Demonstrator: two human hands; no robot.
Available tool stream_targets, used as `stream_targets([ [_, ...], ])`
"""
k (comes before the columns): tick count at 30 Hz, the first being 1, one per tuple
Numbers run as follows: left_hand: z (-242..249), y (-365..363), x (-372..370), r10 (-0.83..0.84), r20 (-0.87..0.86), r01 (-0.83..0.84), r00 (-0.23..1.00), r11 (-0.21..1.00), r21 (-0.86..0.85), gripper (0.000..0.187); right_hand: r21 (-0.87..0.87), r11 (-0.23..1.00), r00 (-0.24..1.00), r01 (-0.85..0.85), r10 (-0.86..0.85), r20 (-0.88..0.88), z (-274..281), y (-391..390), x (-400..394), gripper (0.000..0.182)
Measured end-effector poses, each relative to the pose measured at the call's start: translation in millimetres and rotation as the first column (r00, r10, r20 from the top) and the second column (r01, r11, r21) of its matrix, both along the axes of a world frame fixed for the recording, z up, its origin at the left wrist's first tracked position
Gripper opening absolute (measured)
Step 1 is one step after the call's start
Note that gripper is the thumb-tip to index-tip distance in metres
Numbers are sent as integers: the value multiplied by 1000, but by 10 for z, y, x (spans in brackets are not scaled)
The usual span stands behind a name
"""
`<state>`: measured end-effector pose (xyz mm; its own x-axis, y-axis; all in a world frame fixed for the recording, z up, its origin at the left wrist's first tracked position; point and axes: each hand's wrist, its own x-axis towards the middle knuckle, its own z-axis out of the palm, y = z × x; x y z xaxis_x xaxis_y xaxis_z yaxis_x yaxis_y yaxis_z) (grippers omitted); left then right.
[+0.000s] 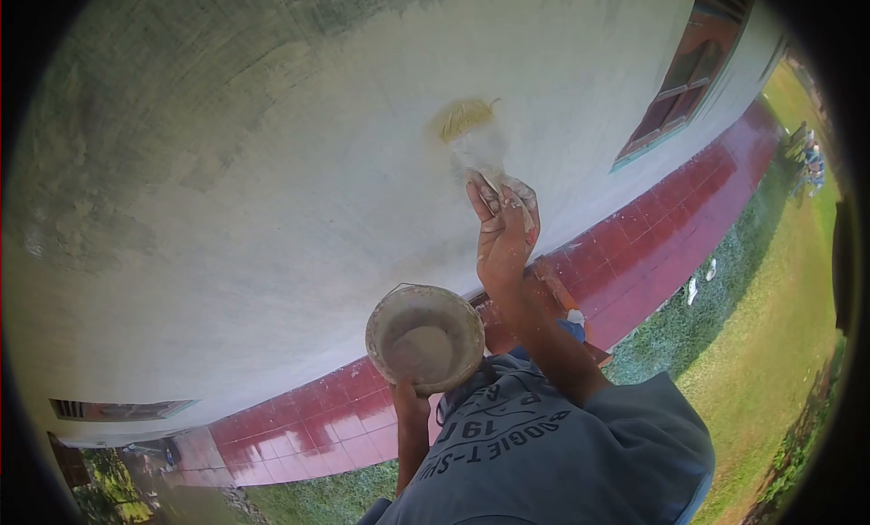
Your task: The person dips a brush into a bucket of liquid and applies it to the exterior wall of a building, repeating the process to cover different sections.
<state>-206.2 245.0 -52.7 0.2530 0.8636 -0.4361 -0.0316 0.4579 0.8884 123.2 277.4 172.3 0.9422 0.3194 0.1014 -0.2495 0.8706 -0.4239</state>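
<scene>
My right hand (507, 226) is raised in front of the wall (299, 180), closed round the handle of a wide paintbrush (478, 151). Its yellowish bristles meet or nearly meet the wall surface; whitish paint coats its lower part and smears my fingers. Lower down, my left hand (410, 393) grips the rim of a round, stained bucket (382, 330) with a thin wire handle. Pale, greyish-white paint (421, 351) lies inside the bucket. The wall is whitish in the middle and greyer, with patchy marks, toward the upper left.
Red tiled flooring (625, 239) runs along the foot of the wall. A window (684, 76) with a reddish frame is at upper right, and another window (122, 409) at lower left. Beyond the tiles is grass (752, 344), with small white objects (693, 289) near its edge.
</scene>
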Motion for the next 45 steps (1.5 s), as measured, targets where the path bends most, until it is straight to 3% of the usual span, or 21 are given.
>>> stream_targets([
  [2, -19, -1, 19, -71, -94, 81, 993, 991, 103, 31, 34, 999, 999, 27, -28, 45, -104, -1, 65, 16],
  [4, 330, 23, 195, 161, 130, -116, 978, 947, -299, 29, -82, 995, 997, 53, -49, 54, -625, 102, 109, 16],
  [7, 465, -1, 286, 238, 135, -182, 962, 925, -335, 28, -329, 938, 993, 107, -86, 78, -1584, 72, 61, 18],
  [9, 226, 44, 146, 136, 152, -95, 979, 963, -251, 34, -499, 866, 991, 23, -86, -104, -2176, -105, 78, 22],
  [11, 165, 8, 109, 25, 159, 2, 987, 985, -171, 40, -548, 835, 970, -44, -95, -223, -2331, -358, 92, 25],
  [13, 381, -17, 278, 278, 143, -226, 950, 927, -301, 29, -581, 806, 938, -114, -106, -330, -2419, -531, 220, 29],
  [14, 471, -30, 320, 285, 141, -232, 948, 924, -305, 29, -565, 805, 931, -183, -44, -363, -2491, -654, 273, 32],
  [17, 515, -88, 387, 314, 160, -259, 936, 921, -292, 29, -570, 783, 944, -249, 63, -325, -2543, -928, 393, 39],
  [19, 353, -92, 300, 152, 129, -133, 980, 980, -149, 34, -564, 731, 915, -385, 222, -337, -2517, -1066, 479, 39],
  [23, 623, -71, 455, 231, 171, -179, 958, 945, -273, 37, -423, 683, 799, -596, 452, -396, -2275, -1296, 466, 42],
  [26, 651, -117, 522, 323, 206, -254, 924, 919, -302, 38, -397, 435, 579, -808, 711, -400, -2156, -1342, 377, 51],
  [27, 499, -107, 468, 305, 199, -239, 931, 924, -297, 39, -398, 420, 567, -815, 719, -402, -2004, -1312, 321, 51],
  [29, 301, -89, 450, 301, 193, -238, 934, 926, -292, 40, -205, 234, 300, -950, 867, -397, -1722, -1207, 195, 50],
  [31, 233, -100, 490, 347, 207, -272, 915, 907, -321, 59, -218, 150, 228, -964, 889, -396, -1739, -1033, 114, 46],
  [33, 155, -109, 519, 372, 204, -306, 906, 906, -292, 60, -228, 63, 152, -972, 905, -397, -1658, -849, 45, 43],
  [35, 180, -139, 617, 392, 197, -337, 899, 904, -262, 61, -339, -40, 145, -940, 853, -502, -1520, -563, 75, 27],
  [36, 327, -147, 727, 411, 170, -360, 896, 894, -266, 62, -333, -51, 132, -941, 852, -506, -1493, -375, 56, 27],
  [38, 376, -175, 835, 439, 140, -393, 887, 879, -270, 63, -397, 12, 294, -918, 693, -659, -1484, 35, -19, 7],
  [40, 329, -193, 840, 465, 125, -429, 876, 873, -233, 65, -318, 100, 272, -943, 782, -561, -1766, 467, -12, 3],
  [42, 303, -213, 894, 488, 116, -456, 865, 862, -220, 66, -193, 210, 283, -958, 785, -551, -1624, 859, 107, 4],
  [45, 356, -204, 1022, 540, 110, -509, 834, 832, -222, 68, -277, 388, 476, -879, 753, -454, -668, 1026, 278, 3],
])
